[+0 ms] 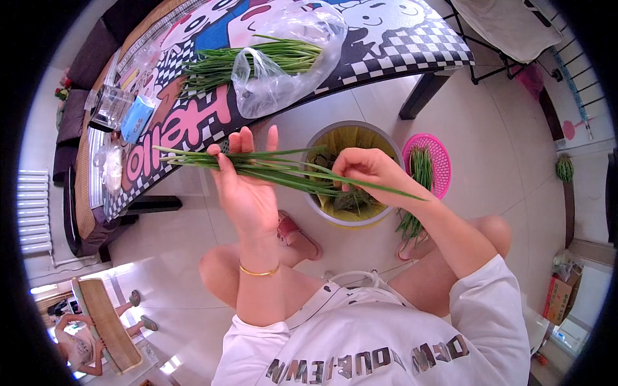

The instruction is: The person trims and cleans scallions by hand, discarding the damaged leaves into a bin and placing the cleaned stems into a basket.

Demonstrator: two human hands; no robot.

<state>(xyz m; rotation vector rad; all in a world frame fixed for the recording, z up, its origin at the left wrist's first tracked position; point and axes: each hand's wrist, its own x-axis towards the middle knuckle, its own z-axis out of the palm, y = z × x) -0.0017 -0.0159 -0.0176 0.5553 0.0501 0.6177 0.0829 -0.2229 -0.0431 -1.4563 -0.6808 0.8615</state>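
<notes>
A small bunch of long green stalks (283,168) lies across the palm of my left hand (248,186), its thumb bent over them and the other fingers raised. My right hand (370,170) is closed in a pinch at the right part of the stalks, with its fingertips partly hidden. Below them stands a grey-rimmed bin (313,207) with a yellow liner, holding dark green scraps. Right of the bin, a pink basket (441,161) holds more green stalks (421,168). A larger bunch (264,61) lies partly in a clear plastic bag (270,90) on the table.
The patterned table (412,48) spans the upper left, with a blue tissue pack (137,119) and a clear box (111,106). Its black leg (426,93) stands behind the basket. Another person (78,341) sits at a small wooden table (106,325) at lower left.
</notes>
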